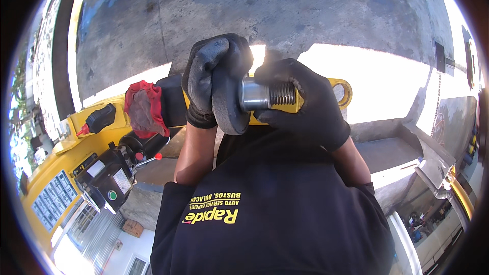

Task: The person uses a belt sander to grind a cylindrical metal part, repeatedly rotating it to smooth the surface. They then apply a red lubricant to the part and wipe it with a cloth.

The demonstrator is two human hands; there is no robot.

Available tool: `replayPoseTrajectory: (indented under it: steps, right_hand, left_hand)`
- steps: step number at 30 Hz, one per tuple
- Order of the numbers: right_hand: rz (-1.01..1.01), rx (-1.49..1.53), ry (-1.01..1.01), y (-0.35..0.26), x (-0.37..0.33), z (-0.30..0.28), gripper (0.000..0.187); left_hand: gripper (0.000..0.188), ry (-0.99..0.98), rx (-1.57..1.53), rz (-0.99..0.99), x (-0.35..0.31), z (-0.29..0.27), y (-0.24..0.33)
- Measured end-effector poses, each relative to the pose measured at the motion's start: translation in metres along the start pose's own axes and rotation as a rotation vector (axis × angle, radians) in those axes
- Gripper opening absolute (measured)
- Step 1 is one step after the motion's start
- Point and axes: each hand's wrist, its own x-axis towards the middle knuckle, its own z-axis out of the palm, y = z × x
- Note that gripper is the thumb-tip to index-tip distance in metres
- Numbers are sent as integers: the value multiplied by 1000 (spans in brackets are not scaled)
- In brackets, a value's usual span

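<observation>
Both my hands wear dark work gloves and are raised together in front of my chest. With my left hand (211,74) I grip a thick, round, dark grey pad (229,109) by its edge, fingers curled over it. From the pad's face a shiny metal threaded post (254,95) sticks out sideways to the right. My right hand (313,104) is closed round the threaded end, thumb and fingers on either side of it. Its palm side and the post's far tip are partly hidden.
Behind my hands runs a yellow arm with a ring-shaped end (340,93). To the left, a red and grey cloth (145,109) and a dark bottle with a red tip (99,118) lie on yellow metal. Below stands a black control box (109,179) with a red-knobbed lever.
</observation>
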Motion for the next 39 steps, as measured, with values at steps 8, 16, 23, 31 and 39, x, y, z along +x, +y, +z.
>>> replayPoseTrajectory:
  steps: [8, 16, 23, 31, 39]
  right_hand:
    - [185, 397, 72, 9, -5, 4, 63]
    - [-490, -263, 42, 27, 9, -3, 61]
    - [92, 88, -105, 13, 6, -5, 52]
    - [-91, 114, 55, 23, -5, 1, 60]
    - [-568, -315, 54, 44, 2, -5, 67]
  left_hand:
    - [23, -202, -274, 203, -1, -40, -46]
    - [21, -51, -177, 225, -1, -52, -69]
    - [28, -99, -39, 218, 4, -74, -86]
    - [39, -28, -213, 163, -3, -59, -78]
    - [34, 84, -262, 23, -9, -18, -35]
